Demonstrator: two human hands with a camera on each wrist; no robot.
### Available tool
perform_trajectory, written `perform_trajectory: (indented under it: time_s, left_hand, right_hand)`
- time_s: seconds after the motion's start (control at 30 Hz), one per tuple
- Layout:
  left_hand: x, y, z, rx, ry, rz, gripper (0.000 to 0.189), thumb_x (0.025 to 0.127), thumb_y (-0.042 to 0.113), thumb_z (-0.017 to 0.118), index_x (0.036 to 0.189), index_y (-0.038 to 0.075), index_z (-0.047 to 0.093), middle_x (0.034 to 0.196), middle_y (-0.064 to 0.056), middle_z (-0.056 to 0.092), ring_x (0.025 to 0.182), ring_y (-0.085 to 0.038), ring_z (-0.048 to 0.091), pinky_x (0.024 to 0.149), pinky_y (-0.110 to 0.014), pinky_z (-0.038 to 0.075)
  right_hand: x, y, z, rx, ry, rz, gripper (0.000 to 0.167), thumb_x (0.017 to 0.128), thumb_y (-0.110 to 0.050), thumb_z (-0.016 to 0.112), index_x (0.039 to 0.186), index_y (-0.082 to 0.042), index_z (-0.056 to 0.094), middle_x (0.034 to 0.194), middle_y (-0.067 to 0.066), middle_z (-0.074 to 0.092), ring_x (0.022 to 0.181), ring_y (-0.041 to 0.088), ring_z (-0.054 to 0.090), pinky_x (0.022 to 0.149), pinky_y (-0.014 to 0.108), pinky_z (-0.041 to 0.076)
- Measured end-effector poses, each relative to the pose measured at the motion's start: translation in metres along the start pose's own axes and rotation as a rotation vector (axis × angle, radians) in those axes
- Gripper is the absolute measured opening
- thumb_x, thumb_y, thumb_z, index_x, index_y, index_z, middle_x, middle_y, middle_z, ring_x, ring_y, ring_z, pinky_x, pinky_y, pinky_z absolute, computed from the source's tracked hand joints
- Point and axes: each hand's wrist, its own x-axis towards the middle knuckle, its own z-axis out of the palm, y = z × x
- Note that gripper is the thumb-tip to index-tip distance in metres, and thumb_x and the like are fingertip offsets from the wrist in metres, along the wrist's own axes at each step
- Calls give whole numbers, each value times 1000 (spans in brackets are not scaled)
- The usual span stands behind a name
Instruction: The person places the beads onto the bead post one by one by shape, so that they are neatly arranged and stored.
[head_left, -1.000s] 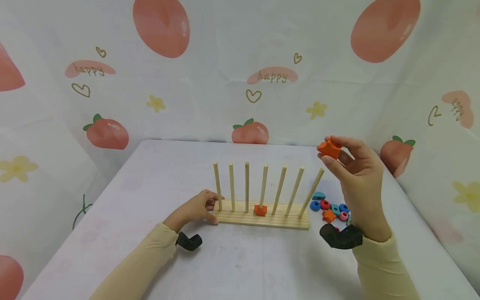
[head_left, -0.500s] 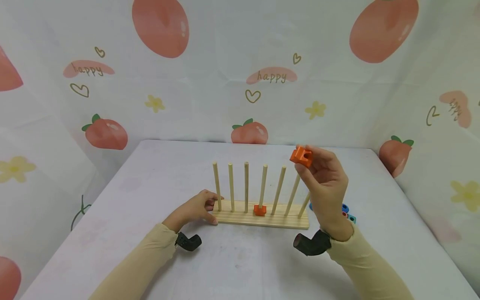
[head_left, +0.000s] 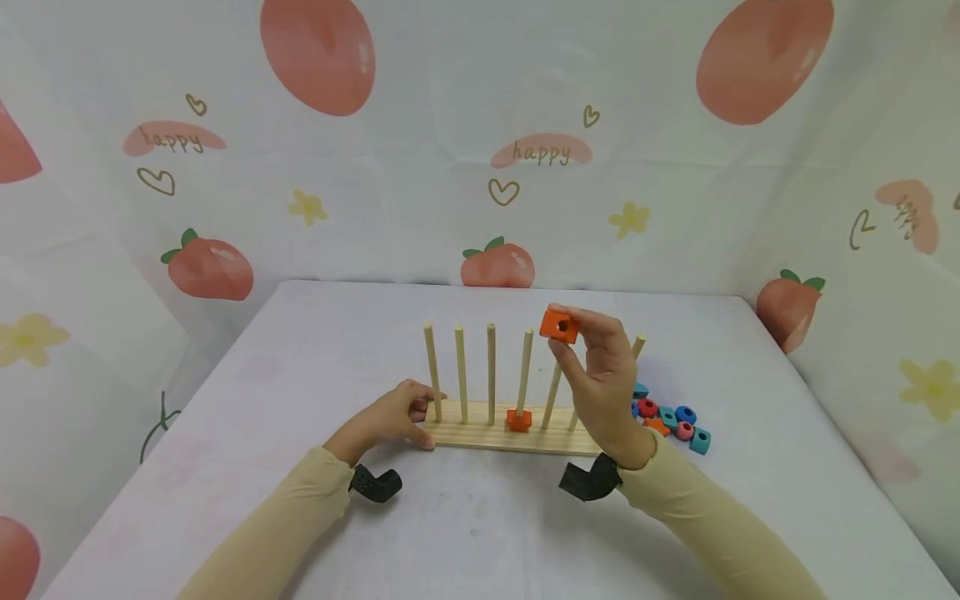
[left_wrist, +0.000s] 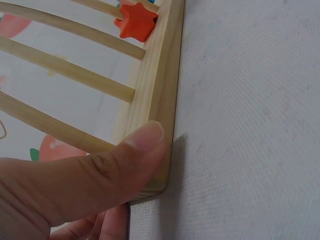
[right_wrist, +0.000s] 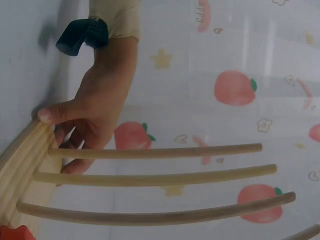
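Fingers [head_left: 414, 388] of the left hand [head_left: 386, 421] grip the left end of a wooden base [head_left: 480, 438], thumb [left_wrist: 145, 137] on its front edge. Farther right, an orange star [head_left: 519, 422] sits at the foot of the fourth peg [head_left: 526, 367]. The right hand [head_left: 609, 392] pinches an orange holed piece [head_left: 551, 322] above the base, near that peg's top, and loose coloured beads [head_left: 663, 414] lie beyond on the table [head_left: 757, 492].

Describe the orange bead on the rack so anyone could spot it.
On the white table, the left hand grips one end of a wooden rack of upright pegs. Counting from that end, go to the foot of the fourth peg. There sits the orange star bead, the only bead visible on a peg; another orange bead is in the right hand.
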Motion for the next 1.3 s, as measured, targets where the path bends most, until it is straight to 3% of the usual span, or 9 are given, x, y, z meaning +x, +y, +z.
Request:
perform_trajectory:
  time_s: [0.13,0.3,0.57,0.8,1.3]
  left_hand:
    - [0,0,0,0,-3,8,70,62,-9,85,127,-5,58,118,-19,45,114,-30,57,95,-34,53]
    - [0,1,0,-12,-10,14,70,63,-10,84,127,-6,57,119,-20,44,114,-31,57,94,-34,54]
    - [1,0,0,-40,-16,8,70,63,-12,83,127,-7,56,121,-21,42,115,-32,57,94,-33,54]
    - [1,-1,0,-24,-11,8,69,63,-12,83,126,-6,57,120,-21,43,113,-30,57,92,-33,55]
    - [1,0,1,-53,-15,-2,71,63,-13,83,128,-7,56,123,-22,41,116,-32,56,93,-32,55]
  right_hand:
    - [-4,8,2,-79,-38,-45,43,93,-12,64,113,23,48,123,2,63,114,18,60,101,29,49]
    - [-7,14,4,-130,-70,-38,44,94,-14,62,113,23,48,124,1,62,111,15,59,101,26,49]
    - [-12,17,10,-156,-68,71,43,95,-16,60,119,19,49,124,-7,60,114,10,57,104,25,46]
    - [-10,17,12,-142,-65,143,41,94,-7,61,121,19,46,122,-9,55,114,7,56,104,22,45]
    - [-5,15,11,-96,-84,220,34,90,0,64,118,16,53,115,-8,61,106,9,59,99,23,47]
